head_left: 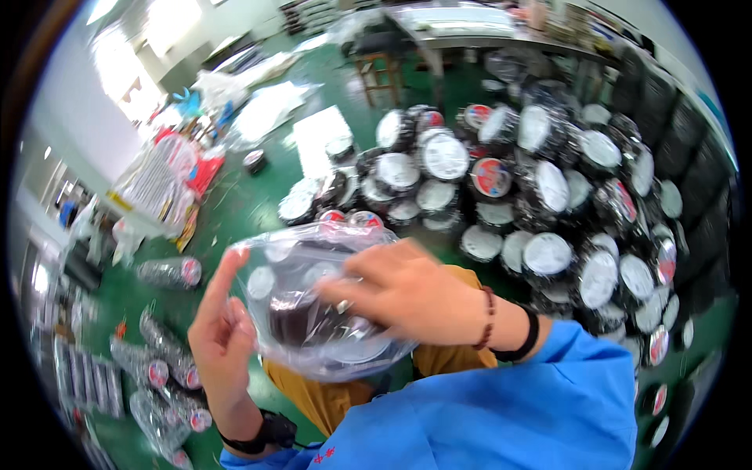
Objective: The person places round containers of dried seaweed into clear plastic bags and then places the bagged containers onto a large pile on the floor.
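A large clear plastic bag (313,356) is over my lap, with dark rolls (294,317) showing through it; some have pale round ends. My left hand (223,329) is at the bag's left edge, its index finger raised along the rim and the other fingers curled against the film. Across the top of the bag reaches my right hand (411,298), palm down. Motion smears its fingers, and what they touch inside or on the film is unclear. A ring shows on one finger.
A big heap of film-wrapped black rolls (445,157) with white or red labelled ends fills the floor ahead and right. Long wrapped packs (168,272) lie at left. Farther off are printed sacks (157,184), a wooden stool (380,74) and a table (478,39). Black bags (681,133) line the right.
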Demonstrator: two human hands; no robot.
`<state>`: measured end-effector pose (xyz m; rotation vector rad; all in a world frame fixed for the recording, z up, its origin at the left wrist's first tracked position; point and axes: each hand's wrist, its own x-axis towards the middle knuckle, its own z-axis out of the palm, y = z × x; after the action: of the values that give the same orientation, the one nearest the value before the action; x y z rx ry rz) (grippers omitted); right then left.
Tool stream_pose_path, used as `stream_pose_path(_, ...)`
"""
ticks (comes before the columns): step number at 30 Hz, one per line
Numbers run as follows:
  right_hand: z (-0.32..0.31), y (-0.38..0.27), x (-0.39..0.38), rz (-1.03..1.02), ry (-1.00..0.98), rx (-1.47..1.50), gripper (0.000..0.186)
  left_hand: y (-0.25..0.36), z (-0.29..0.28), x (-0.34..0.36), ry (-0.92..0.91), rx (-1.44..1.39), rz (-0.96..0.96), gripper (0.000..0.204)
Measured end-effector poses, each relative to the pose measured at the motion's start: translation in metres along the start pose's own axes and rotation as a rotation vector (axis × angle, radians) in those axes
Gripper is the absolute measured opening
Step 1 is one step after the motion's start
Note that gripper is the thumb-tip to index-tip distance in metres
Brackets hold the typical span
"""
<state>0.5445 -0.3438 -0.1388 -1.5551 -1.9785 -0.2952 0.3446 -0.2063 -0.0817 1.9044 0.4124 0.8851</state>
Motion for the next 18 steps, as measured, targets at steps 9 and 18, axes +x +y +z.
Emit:
stream_pose_path(9,0.032,-0.035,-0.022,-0.308,0.191,0.25,0.029,0.001,0.022,-0.037,-0.057,-0.203,0.077,0.071)
stream_pose_path(18,0.084,0.096,-0.502,1.729,2.214,0.704,0.045,0.008,-0.001,0.016,0.036,-0.283,0.237,0.079)
